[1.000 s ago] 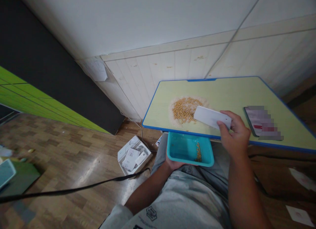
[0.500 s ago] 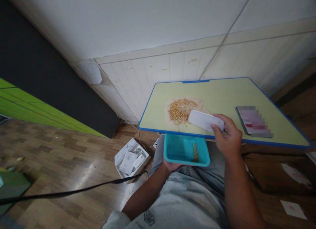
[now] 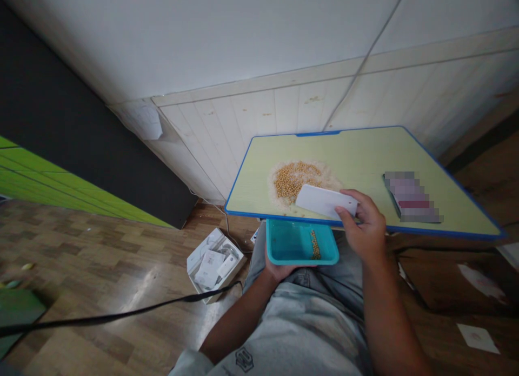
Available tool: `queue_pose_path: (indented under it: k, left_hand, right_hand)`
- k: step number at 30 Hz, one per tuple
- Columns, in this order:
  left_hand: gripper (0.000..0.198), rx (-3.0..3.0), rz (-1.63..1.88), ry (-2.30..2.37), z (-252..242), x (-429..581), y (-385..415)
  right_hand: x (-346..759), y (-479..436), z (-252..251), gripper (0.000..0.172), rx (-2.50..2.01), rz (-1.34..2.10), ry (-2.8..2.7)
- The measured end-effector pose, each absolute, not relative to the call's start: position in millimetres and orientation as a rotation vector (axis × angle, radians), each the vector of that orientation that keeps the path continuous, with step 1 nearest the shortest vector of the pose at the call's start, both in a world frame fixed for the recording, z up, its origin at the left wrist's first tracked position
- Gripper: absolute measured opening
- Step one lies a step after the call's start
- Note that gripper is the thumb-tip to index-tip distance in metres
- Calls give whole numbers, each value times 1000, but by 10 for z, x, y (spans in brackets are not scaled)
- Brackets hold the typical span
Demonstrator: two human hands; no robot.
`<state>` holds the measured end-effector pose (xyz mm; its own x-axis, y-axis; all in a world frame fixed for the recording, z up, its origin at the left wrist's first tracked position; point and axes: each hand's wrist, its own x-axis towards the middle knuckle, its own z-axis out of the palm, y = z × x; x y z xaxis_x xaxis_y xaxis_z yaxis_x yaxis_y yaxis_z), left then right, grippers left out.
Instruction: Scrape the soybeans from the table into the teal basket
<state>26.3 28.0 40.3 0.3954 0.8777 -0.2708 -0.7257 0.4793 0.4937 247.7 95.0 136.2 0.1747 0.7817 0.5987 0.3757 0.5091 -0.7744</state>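
My right hand point(image 3: 362, 219) pinches one end of a flat white plastic scraper point(image 3: 324, 200), thumb on top. The scraper's far end lies at the near edge of a pile of yellow soybeans point(image 3: 288, 182), which is ringed and mixed with white rice-like grains point(image 3: 330, 176). My left hand point(image 3: 279, 269) holds a turquoise plastic tray point(image 3: 284, 260) from below, just under the table's near edge; most of its fingers are hidden beneath it. A strip of soybeans point(image 3: 315, 246) lies in the right part of the tray.
The pale green table point(image 3: 360, 149) has a blue rim and stands against the wall. A phone-like slab point(image 3: 411, 197), partly pixelated, lies on its right side. A white box with papers point(image 3: 214, 262) sits on the floor at left, a black strap point(image 3: 162, 305) crossing before it. A cardboard box point(image 3: 441, 284) is at right.
My right hand and the scraper have moved slightly left and toward the table's near edge. The left hand still holds the tray below the edge. The whole view has shifted a little.
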Motion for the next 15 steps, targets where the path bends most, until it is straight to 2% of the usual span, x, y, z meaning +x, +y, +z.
queue_pose_path:
  k: [6,15]
  left_hand:
    - [86,255,1060,454,274,212,286]
    - [87,247,1129,549,362,216,261]
  right_hand:
    - [2247,940,1376,28,-1000,448,-1521]
    - [1963,1034,1444,27,-859,563,-1651]
